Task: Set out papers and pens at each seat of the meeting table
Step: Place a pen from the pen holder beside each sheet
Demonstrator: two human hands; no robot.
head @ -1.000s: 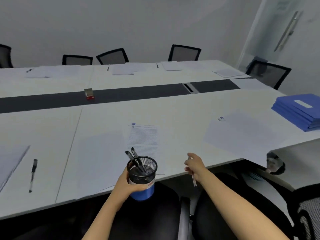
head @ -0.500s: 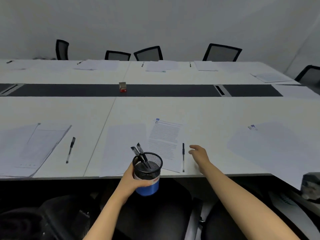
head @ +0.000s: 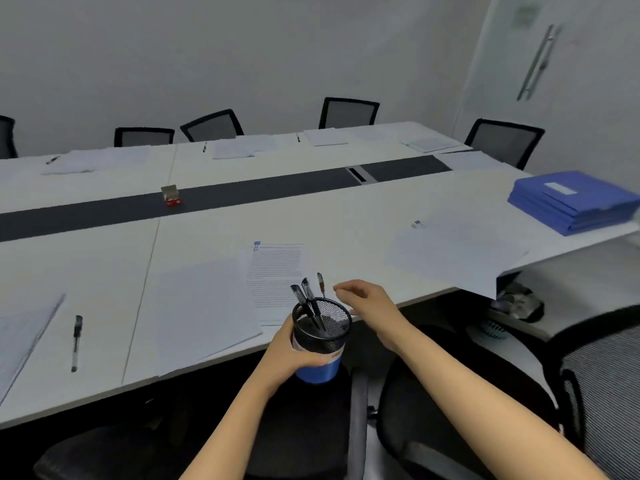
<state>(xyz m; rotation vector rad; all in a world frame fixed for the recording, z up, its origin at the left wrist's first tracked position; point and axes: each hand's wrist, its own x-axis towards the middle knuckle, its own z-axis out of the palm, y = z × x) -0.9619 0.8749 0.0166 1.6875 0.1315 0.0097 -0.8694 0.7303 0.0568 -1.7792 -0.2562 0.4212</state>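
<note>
Mesh cup (head: 322,327) held by left hand (head: 289,353); right hand (head: 367,301) hovers near pen (head: 321,283).

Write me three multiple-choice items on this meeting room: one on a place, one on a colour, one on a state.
1. Where does the small box sit?
A) on the dark centre strip
B) on a chair
C) on the floor

2. What colour is the stack of folders?
A) red
B) green
C) blue

3. The pen cup is:
A) standing on the table
B) gripped in the left hand
C) tipped over on a chair

Answers:
1 A, the small box stands on the dark centre strip.
2 C, every folder in the stack shows blue.
3 B, the left hand wraps the pen cup's side and holds it upright.
</note>
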